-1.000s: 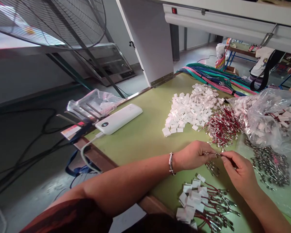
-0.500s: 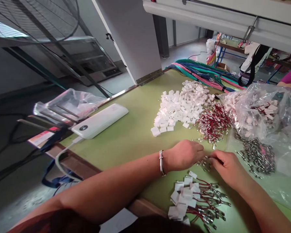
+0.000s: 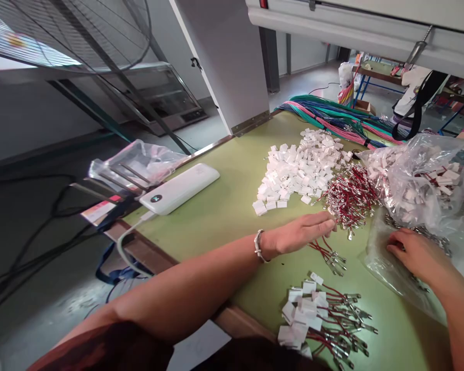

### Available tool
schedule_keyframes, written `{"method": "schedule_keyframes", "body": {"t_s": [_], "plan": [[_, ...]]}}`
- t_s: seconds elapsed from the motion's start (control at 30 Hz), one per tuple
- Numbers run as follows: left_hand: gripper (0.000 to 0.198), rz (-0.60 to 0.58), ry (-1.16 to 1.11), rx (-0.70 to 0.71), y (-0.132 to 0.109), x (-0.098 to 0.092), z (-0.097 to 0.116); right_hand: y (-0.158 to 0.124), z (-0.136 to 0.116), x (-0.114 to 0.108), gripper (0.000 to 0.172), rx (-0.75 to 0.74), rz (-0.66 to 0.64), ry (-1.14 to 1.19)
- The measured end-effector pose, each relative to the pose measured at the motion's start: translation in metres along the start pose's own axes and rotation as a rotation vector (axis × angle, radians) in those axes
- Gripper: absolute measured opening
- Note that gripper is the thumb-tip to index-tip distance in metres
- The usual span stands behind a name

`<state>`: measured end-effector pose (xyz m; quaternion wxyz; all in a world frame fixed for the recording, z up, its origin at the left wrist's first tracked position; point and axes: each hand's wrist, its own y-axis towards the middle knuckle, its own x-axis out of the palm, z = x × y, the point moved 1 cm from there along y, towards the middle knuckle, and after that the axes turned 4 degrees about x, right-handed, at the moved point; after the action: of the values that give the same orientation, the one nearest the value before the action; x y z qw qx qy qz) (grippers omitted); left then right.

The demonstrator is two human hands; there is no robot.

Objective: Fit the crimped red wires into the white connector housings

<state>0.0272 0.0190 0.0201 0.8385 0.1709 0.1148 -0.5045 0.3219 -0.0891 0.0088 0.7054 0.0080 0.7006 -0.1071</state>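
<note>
My left hand (image 3: 303, 233), with a metal bracelet at the wrist, stretches its fingers toward a heap of short red wires (image 3: 351, 193) with metal ends; its fingertips are at the heap's near edge. Just below that hand lies a small bunch of red wires with metal terminals (image 3: 333, 261). Over a pile of small metal terminals (image 3: 441, 239) on a clear plastic sheet, my right hand (image 3: 419, 255) is loosely bent, thumb and forefinger apart. Nearest my body lie several red wires joined to white housings (image 3: 307, 312), terminals pointing right.
White plastic housings (image 3: 297, 165) form a large heap behind my left hand. A clear bag (image 3: 421, 175) of white and red parts stands at the right. Bundled coloured wires (image 3: 332, 118) run along the back. At the left edge lies a white power bank (image 3: 181, 188) with a cable.
My hands were close together over the small bunch. The right hand has moved right to the metal terminals; the left has straightened toward the wire heap. The view has shifted slightly.
</note>
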Motion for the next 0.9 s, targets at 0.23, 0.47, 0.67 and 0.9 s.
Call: {"method": "schedule_keyframes", "body": {"t_s": [0.23,0.47,0.67,0.9], "plan": [[0.041,0.029,-0.154,-0.114,0.002,0.011,-0.004,-0.009,-0.045,-0.011,0.017,-0.008,0.212,0.295],[0.033,0.056,0.181,-0.052,0.004,0.016,-0.011,-0.026,-0.102,-0.012,0.021,-0.076,0.3,0.757],[0.021,-0.004,0.324,0.113,0.001,0.021,-0.002,-0.025,-0.116,-0.008,0.019,-0.152,0.412,0.798],[0.027,-0.047,0.566,0.13,-0.001,0.027,-0.011,-0.022,-0.117,-0.005,0.018,-0.243,0.359,0.766]]}}
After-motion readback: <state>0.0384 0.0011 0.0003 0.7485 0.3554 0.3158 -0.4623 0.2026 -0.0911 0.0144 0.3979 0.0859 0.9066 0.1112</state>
